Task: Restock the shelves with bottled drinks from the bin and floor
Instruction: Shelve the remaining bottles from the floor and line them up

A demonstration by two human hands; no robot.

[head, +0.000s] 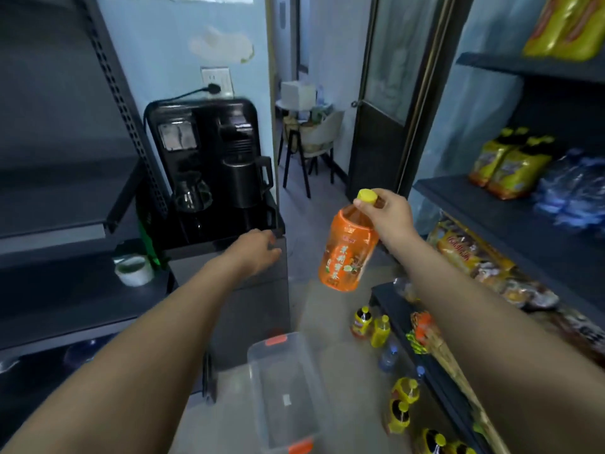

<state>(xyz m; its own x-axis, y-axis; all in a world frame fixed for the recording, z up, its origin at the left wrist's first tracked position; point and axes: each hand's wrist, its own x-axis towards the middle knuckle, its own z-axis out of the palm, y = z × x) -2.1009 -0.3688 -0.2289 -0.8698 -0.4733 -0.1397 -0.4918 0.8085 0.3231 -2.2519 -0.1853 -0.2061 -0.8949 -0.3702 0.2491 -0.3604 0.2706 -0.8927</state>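
Observation:
My right hand (pixel 388 213) grips an orange tea bottle (pixel 347 250) by its neck, just under the yellow cap, and holds it tilted in mid-air above the floor. My left hand (pixel 258 249) reaches forward with loose fingers and holds nothing, near the edge of the grey cabinet (pixel 248 290). A clear plastic bin (pixel 284 391) with orange clips stands on the floor below and looks empty. Several bottles with yellow caps (pixel 379 329) stand on the floor along the foot of the right shelf (pixel 484 204).
The right shelf carries yellow drink packs (pixel 510 165), wrapped water bottles (pixel 576 188) and snack bags (pixel 471 250). A dark shelf (pixel 65 296) at left bears a tape roll (pixel 134 268). A black coffee machine (pixel 212 165) tops the cabinet. A doorway with a chair (pixel 314 142) lies ahead.

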